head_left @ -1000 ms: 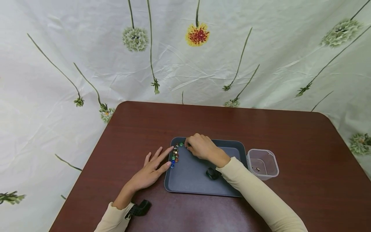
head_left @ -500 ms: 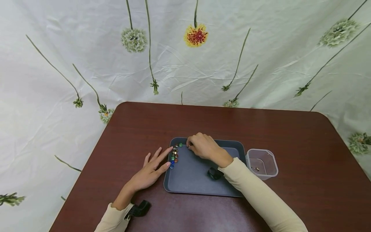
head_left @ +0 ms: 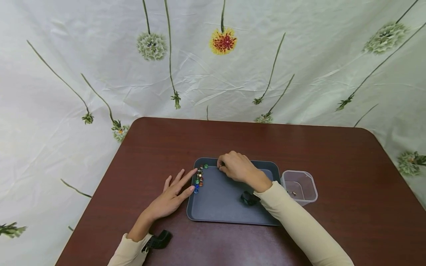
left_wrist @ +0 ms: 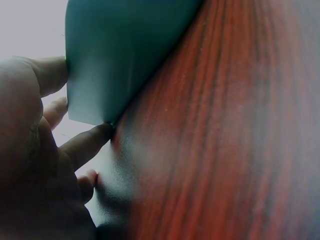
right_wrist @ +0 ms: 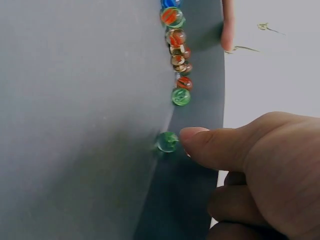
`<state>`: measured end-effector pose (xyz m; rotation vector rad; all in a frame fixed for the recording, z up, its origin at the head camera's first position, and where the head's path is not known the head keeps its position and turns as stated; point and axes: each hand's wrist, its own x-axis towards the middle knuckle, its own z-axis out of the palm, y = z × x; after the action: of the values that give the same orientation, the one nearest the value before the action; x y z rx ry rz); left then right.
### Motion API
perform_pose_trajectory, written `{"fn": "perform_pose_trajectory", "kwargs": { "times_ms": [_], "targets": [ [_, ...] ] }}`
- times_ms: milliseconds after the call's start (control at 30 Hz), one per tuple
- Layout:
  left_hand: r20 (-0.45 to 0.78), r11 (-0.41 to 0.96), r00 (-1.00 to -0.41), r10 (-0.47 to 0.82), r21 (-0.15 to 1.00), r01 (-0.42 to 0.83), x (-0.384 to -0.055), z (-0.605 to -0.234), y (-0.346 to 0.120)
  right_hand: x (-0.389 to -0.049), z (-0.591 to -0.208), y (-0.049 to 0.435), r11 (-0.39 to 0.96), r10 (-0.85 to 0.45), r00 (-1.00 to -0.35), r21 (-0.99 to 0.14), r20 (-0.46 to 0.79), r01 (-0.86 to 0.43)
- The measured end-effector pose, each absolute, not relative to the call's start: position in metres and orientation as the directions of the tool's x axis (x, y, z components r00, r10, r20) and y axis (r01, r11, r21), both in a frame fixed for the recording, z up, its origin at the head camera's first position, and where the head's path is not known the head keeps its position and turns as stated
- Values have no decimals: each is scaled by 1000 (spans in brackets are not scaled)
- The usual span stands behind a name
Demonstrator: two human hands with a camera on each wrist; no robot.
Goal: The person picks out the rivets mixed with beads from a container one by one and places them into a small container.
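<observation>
The blue-grey tray (head_left: 223, 207) lies on the table with a row of glass marbles (head_left: 199, 177) along its left side and far left corner. My left hand (head_left: 171, 197) is spread, its straight fingertips at the tray's left rim; in the left wrist view its fingers (left_wrist: 85, 147) reach the tray's outer wall. Over the far side of the tray, my right hand (head_left: 237, 166) has its fingers curled. In the right wrist view its thumb tip is against a clear green marble (right_wrist: 168, 142) at the foot of the tray wall. The thumb mostly hides the index finger.
A clear plastic container (head_left: 299, 186) stands right beside the tray's right edge, with a small marble at its bottom. The brown wooden table (head_left: 349, 177) extends around both. Behind it hangs a white cloth (head_left: 199, 74) with printed flowers.
My right hand has slid a little to the right along the tray's far side. My left hand keeps its place at the rim, and the marble row looks the same.
</observation>
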<state>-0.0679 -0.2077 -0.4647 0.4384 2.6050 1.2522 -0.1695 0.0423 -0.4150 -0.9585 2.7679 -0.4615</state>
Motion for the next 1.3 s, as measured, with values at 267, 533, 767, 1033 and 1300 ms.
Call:
{"fn": "perform_pose_trajectory", "kwargs": {
  "times_ms": [267,533,767,1033,1300],
  "targets": [
    [-68,592,-932,356,788,169,-68,-464,-207,-169,-407,53,722,-639,-768,-376,-41,-581],
    [-63,592,-931,359,787,175,-68,-463,-208,-170,-400,68,720,-628,-778,-389,-16,-574],
    [-68,593,-933,354,787,168,-67,-463,-209,-165,-393,78,720,-619,-786,-403,-3,-565],
    [-58,593,-932,359,785,180,-67,-465,-209,-159,-385,97,721,-595,-803,-433,12,-541],
    [-62,587,-931,360,791,174,-68,-464,-207,-154,-381,119,732,-550,-833,-449,56,-513]
  ]
}}
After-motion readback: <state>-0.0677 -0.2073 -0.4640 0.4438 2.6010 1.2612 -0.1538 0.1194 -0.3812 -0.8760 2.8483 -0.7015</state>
